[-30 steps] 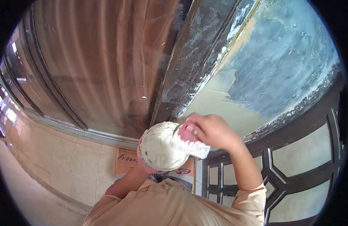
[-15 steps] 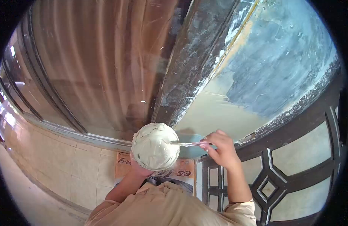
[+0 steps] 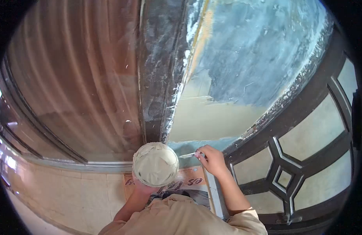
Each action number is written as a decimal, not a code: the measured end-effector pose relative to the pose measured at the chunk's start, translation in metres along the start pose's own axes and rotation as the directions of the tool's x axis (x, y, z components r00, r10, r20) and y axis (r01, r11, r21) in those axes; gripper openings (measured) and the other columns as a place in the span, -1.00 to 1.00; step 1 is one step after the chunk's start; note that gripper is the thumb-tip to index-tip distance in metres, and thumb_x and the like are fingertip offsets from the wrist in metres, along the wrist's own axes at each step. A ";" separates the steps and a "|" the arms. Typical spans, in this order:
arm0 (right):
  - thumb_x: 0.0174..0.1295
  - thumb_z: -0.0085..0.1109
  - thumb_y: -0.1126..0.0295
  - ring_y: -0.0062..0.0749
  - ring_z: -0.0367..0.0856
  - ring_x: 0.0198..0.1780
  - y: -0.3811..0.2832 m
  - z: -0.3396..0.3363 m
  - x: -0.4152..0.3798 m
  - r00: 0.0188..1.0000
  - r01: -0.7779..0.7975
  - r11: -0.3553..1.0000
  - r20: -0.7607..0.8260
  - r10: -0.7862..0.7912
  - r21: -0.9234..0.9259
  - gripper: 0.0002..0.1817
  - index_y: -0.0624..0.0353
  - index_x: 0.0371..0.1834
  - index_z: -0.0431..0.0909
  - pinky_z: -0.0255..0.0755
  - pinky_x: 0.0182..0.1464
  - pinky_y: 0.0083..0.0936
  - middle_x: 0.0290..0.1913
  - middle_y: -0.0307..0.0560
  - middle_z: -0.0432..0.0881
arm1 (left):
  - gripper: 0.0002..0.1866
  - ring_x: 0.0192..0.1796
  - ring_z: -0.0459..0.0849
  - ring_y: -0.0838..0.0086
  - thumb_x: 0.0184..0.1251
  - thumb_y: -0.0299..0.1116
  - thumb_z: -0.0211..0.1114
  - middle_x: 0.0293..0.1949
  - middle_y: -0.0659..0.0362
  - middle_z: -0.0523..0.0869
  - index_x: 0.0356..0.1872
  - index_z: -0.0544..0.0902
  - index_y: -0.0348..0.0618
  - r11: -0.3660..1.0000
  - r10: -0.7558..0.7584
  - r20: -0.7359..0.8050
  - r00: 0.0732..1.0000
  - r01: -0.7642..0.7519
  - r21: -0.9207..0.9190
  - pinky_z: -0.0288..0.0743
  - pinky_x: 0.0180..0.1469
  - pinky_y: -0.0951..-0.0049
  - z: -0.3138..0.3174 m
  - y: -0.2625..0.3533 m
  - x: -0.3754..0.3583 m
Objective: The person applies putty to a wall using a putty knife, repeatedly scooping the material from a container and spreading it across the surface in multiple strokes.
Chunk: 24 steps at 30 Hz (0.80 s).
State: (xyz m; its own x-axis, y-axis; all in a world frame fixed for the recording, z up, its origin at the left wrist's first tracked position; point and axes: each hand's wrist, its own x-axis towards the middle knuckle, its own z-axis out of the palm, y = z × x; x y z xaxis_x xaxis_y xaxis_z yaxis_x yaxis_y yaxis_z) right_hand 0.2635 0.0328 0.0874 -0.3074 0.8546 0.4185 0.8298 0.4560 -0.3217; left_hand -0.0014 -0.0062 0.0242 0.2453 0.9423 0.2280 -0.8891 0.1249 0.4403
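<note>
My left hand (image 3: 143, 185) holds a round tub (image 3: 156, 164) of pale, creamy paste from below and behind, its fingers mostly hidden by the tub. Paste coats the tub's rim. In my right hand (image 3: 210, 159), the fingers are pinched on the handle of a thin metal putty knife (image 3: 187, 155), whose blade points left at the tub's right edge. Beyond both hands stands a blue-grey wall panel (image 3: 259, 58) with a smooth beige coat (image 3: 212, 121) over its lower part.
A dark wooden frame (image 3: 159, 70) with white smears divides the wall panel from curtained glass (image 3: 79, 78) at left. A dark lattice door (image 3: 306, 172) is at right. Below lie a tiled floor (image 3: 90, 188) and an orange printed mat (image 3: 198, 174).
The view has shifted, with the wall now further left. The putty knife has come out of the paste to the tub's right edge, and the tub sits lower in view.
</note>
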 end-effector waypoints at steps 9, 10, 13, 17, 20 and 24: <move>0.46 0.02 0.22 -0.56 0.59 -0.45 0.036 0.068 -0.012 0.751 -0.440 0.133 0.282 0.597 0.888 -0.77 0.17 -0.08 0.41 0.41 -0.45 -0.62 -0.40 -0.24 0.56 | -0.15 0.38 0.36 0.12 0.24 0.27 0.10 0.37 0.09 0.35 0.45 0.18 0.03 0.996 -0.047 -0.194 0.980 0.061 0.070 0.31 0.35 -0.10 -0.045 -0.004 -0.027; 0.47 0.01 0.23 -0.54 0.60 -0.44 0.033 0.065 -0.003 0.747 -0.383 0.023 0.294 0.597 0.924 -0.77 0.18 -0.08 0.39 0.43 -0.45 -0.63 -0.38 -0.24 0.55 | -0.14 0.37 0.37 0.13 0.23 0.26 0.15 0.36 0.08 0.37 0.45 0.18 0.00 0.994 -0.110 -0.303 0.947 0.114 -0.007 0.33 0.33 -0.09 -0.049 -0.003 -0.027; 0.47 0.00 0.27 -0.52 0.62 -0.42 0.022 0.052 0.034 0.769 -0.304 0.035 0.224 0.598 0.952 -0.78 0.19 -0.02 0.38 0.49 -0.40 -0.60 -0.24 -0.16 0.60 | -0.18 0.40 0.33 0.11 0.28 0.28 0.05 0.40 0.08 0.32 0.45 0.19 0.02 0.988 0.008 0.046 0.999 -0.015 0.154 0.30 0.34 -0.12 -0.036 0.006 -0.026; 0.47 0.01 0.28 -0.49 0.66 -0.36 0.011 0.037 0.084 0.848 -0.090 0.013 0.070 0.525 0.996 -0.78 0.19 -0.01 0.40 0.57 -0.33 -0.56 -0.19 -0.11 0.63 | -0.22 0.42 0.30 0.11 0.32 0.29 -0.03 0.43 0.09 0.29 0.45 0.20 0.06 0.999 -0.049 -0.219 0.974 0.052 0.008 0.27 0.37 -0.13 -0.068 0.005 -0.038; 0.47 -0.01 0.30 -0.48 0.68 -0.35 0.022 0.052 0.101 0.818 -0.071 -0.054 0.089 0.568 0.996 -0.77 0.21 0.03 0.39 0.59 -0.33 -0.59 -0.24 -0.11 0.64 | -0.23 0.43 0.29 0.11 0.34 0.28 -0.04 0.44 0.11 0.28 0.45 0.20 0.07 0.973 0.055 -0.200 0.978 -0.008 0.229 0.25 0.38 -0.13 -0.064 0.007 -0.039; 0.48 -0.03 0.25 -0.49 0.67 -0.39 0.011 0.085 0.069 0.719 -0.163 -0.098 0.187 0.669 0.982 -0.77 0.15 0.03 0.41 0.56 -0.36 -0.60 -0.25 -0.13 0.67 | -0.25 0.43 0.28 0.11 0.37 0.26 -0.07 0.44 0.11 0.28 0.46 0.19 0.07 0.962 0.091 -0.163 0.982 -0.045 0.269 0.23 0.39 -0.13 -0.039 0.020 -0.037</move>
State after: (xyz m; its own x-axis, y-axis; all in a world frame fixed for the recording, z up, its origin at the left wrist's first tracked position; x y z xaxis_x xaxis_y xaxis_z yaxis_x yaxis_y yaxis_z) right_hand 0.2118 0.1173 0.0408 0.2474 0.9662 -0.0729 -0.4884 0.0593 -0.8706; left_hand -0.0431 -0.0261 -0.0098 0.0966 0.9877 0.1227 -0.7627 -0.0057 0.6467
